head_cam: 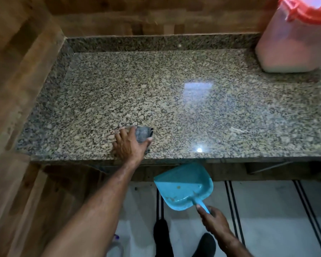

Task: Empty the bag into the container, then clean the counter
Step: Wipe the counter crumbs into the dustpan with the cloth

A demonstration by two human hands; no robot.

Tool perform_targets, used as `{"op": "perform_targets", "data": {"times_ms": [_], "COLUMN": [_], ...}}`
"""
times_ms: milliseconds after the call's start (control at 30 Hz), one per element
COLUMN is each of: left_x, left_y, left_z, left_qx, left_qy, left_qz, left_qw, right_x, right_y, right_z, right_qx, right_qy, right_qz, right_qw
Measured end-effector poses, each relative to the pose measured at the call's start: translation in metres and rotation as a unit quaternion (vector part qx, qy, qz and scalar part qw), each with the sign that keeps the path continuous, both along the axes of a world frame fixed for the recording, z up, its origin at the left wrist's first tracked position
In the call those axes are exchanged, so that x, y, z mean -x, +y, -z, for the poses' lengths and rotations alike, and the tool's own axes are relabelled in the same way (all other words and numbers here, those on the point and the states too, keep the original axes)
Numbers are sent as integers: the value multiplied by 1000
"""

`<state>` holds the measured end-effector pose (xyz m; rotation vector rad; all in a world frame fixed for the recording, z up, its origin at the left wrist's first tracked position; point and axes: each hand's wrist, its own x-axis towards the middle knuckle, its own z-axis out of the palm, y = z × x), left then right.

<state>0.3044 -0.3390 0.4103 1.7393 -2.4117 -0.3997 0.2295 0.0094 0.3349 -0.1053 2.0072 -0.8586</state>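
The left hand [130,143] presses a grey cloth [144,134] flat on the counter [174,93], close to its front edge, probably to push crumbs off. The right hand [214,218] grips the handle of a blue dustpan [183,186], held just under that front edge to catch what falls. A few bits lie in the pan. The container [293,38] with its red lid stands at the back right corner, partly cut off. The bag is not in view. Crumbs are hard to spot on the speckled stone.
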Motion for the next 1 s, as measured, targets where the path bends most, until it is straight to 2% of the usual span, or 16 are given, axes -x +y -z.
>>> {"op": "perform_targets", "data": {"times_ms": [100, 233, 300, 367, 467, 533, 600, 633, 700, 800, 900, 1000], "left_x": [6, 29, 53, 76, 106, 124, 137, 142, 147, 152, 169, 200], "left_y": [0, -2, 6, 20, 54, 82, 102, 108, 99, 75, 99, 163], "left_z": [-4, -8, -10, -12, -9, -3, 1, -2, -6, -8, -6, -1], "left_qx": [18, -108, -120, -98, -21, 10, 18, 5, -30, -40, -23, -30], "left_qy": [43, 202, 231, 202, 147, 113, 112, 134, 169, 151, 111, 116], "left_qz": [29, -17, -16, -2, 108, 200, 247, 230, 131, 30, 54, 152], "left_qw": [998, 973, 965, 974, 983, 973, 962, 964, 976, 987, 992, 981], "right_x": [0, 4, 8, 13, 22, 28, 31, 33, 40, 57, 75, 97], "right_y": [0, 9, 19, 29, 46, 60, 73, 79, 88, 99, 108, 120], "right_z": [-4, -17, -19, -16, -15, -10, -3, -1, 2, 4, 0, -2], "right_qx": [4, 17, 12, 14, 14, 15, 24, 29, 41, 63, 77, 75], "right_qy": [-15, -17, -20, -19, -5, -5, -22, -30, -43, -39, -34, -23], "right_qz": [19, 43, 60, 81, 105, 127, 151, 159, 169, 175, 171, 156], "right_qw": [1000, 999, 998, 996, 994, 992, 988, 986, 984, 982, 982, 985]}}
